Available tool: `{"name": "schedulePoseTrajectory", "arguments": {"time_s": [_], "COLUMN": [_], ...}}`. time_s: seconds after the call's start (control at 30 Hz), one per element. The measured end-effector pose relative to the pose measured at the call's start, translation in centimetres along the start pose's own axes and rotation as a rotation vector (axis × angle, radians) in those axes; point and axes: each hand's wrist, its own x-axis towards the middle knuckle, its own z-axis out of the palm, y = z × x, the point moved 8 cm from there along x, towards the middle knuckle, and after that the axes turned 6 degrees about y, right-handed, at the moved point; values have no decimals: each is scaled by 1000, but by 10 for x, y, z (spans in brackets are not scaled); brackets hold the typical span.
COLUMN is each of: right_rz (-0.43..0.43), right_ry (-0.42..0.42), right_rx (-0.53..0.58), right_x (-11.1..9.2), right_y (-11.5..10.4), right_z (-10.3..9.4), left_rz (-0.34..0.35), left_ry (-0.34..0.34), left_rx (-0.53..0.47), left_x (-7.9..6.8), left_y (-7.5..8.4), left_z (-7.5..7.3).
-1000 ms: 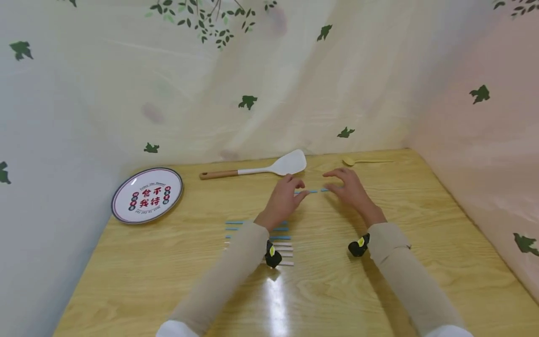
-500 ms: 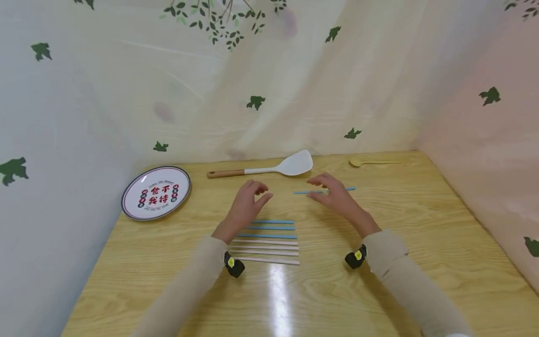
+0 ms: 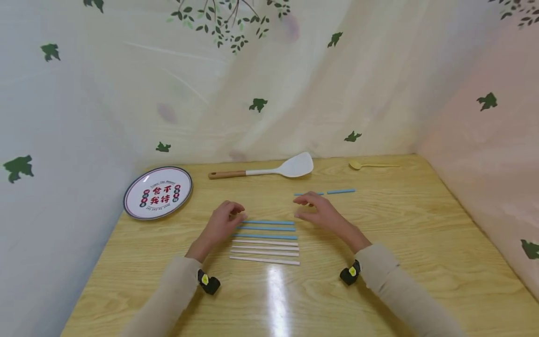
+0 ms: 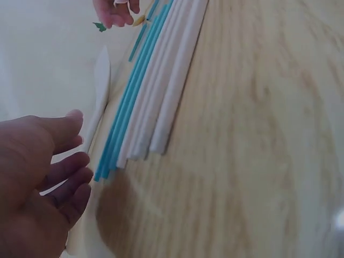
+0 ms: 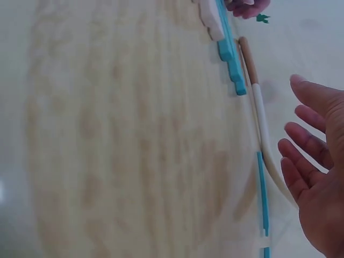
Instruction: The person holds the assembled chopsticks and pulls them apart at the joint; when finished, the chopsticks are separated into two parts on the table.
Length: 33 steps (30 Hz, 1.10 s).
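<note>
Several slim chopsticks lie side by side on the table, light-blue chopsticks at the back and pale-pink chopsticks in front. My left hand hovers at the left ends of the blue row, fingers loosely curved and nothing between them. To the right of the row, my right hand has its thumb and fingers apart, also holding nothing. Just behind it, two short blue pieces lie end to end with a small gap, a left piece partly hidden by the hand and a right piece.
A white spatula with a wooden handle lies along the back of the wooden table. A round lettered plate stands at the back left, a small yellow spoon at the back right. Patterned cloth hangs behind.
Both hands have moved back from the two short blue pieces toward the chopstick row. My left hand has travelled left and nearer, uncovering most of the row; my right hand has drifted left and nearer.
</note>
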Motion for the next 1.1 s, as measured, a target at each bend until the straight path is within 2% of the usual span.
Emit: {"name": "schedulePoseTrajectory", "arguments": {"time_s": [0.2, 0.5, 0.73, 0.97, 1.1], "right_rz": [26, 12, -9, -51, -22], "right_ry": [-58, -134, -130, -130, -107], "right_rx": [-11, -30, -84, -130, -121], "right_x": [-4, -4, -3, -2, -2], "right_y": [1, -1, -3, -8, -8], "right_z": [19, 38, 39, 39, 36], "left_rz": [42, 77, 108, 86, 88], "left_ry": [-33, -86, -107, -114, -121], "left_rx": [-19, -8, 42, 72, 58], "left_x": [-3, 0, 4, 5, 6], "left_y": [-5, -2, 0, -1, 2], "left_z": [6, 11, 18, 20, 18]}}
